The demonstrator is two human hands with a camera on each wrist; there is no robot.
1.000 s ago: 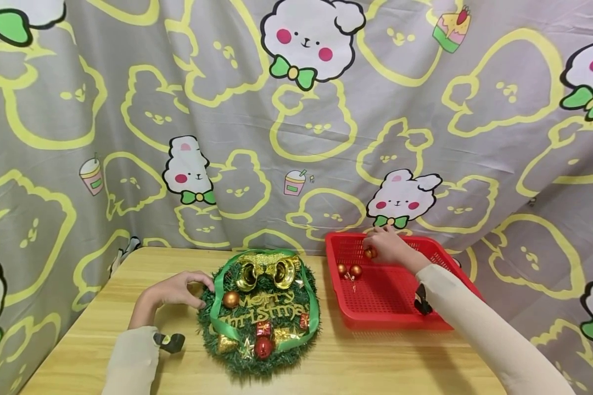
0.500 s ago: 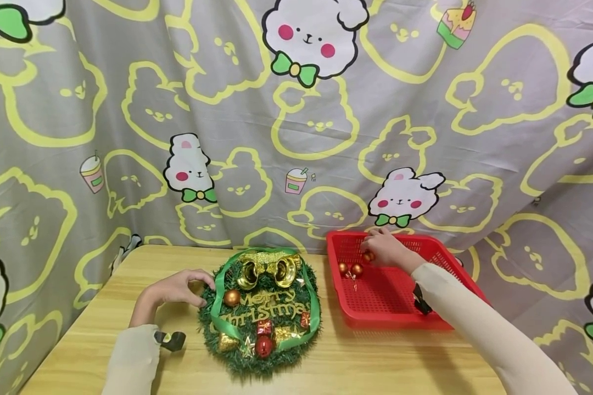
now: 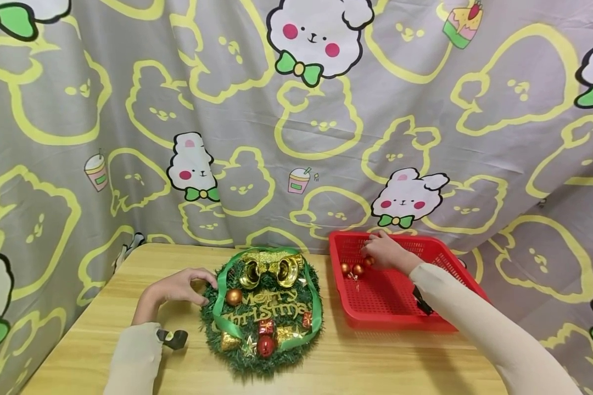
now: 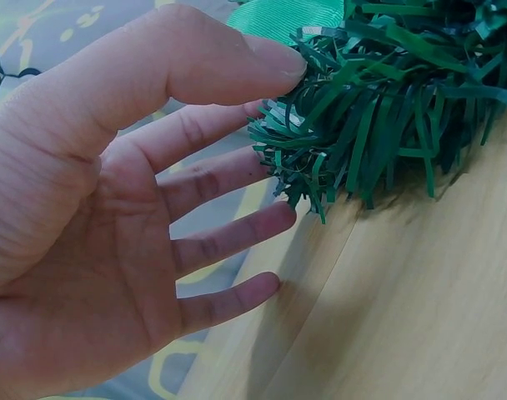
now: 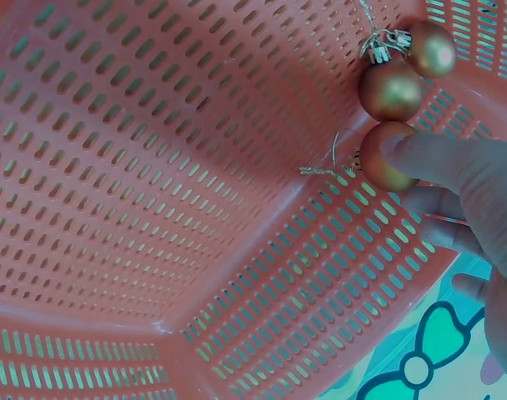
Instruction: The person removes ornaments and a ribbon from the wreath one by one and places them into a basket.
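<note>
A green tinsel Christmas wreath lies on the table with gold bells, a green ribbon and gold "Merry Christmas" lettering. At its left edge, my left hand rests fingertips and thumb against the tinsel, its fingers fairly straight and spread. Inside the red basket, my right hand pinches an orange-gold Christmas ball between thumb and fingers. A thin cord loop hangs from this ball. Two similar balls lie right beside it by the basket wall; part of the held ball is hidden by the thumb.
The wooden table carries the wreath on the left and the basket on the right. A patterned grey curtain hangs close behind both. The basket's raised perforated walls surround my right hand.
My right hand has lowered slightly, bringing its ball nearer the two other balls. My left hand stays at the wreath's edge. The head view has shifted a little.
</note>
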